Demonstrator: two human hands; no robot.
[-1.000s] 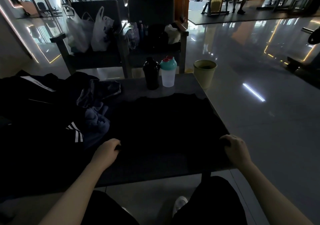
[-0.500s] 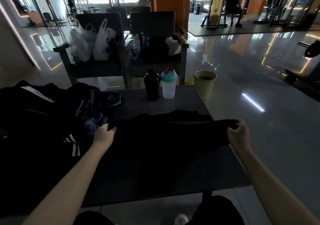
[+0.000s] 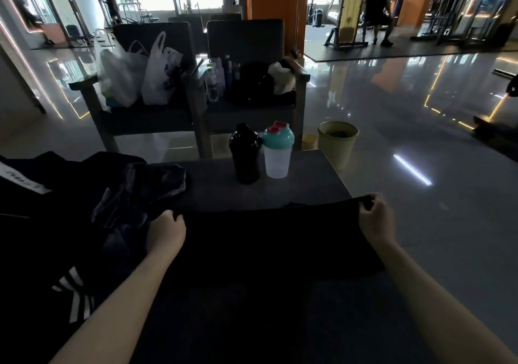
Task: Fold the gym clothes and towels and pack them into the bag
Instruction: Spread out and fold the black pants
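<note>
1. The left hand (image 3: 165,233) and right hand (image 3: 374,219), which gripped the near corners of the black garment (image 3: 274,240) a second ago, have moved away from the person toward its far edge.
2. The garment's near edge has been carried over with them, so the cloth now lies doubled.
3. The near part of the table (image 3: 344,316), covered before, is now bare.

Black garment (image 3: 269,240) spread flat on table, dark clothes pile (image 3: 70,223) left

Dark table (image 3: 314,178) with black garment (image 3: 269,240), clothes pile (image 3: 70,223), two shakers (image 3: 260,153).
</note>
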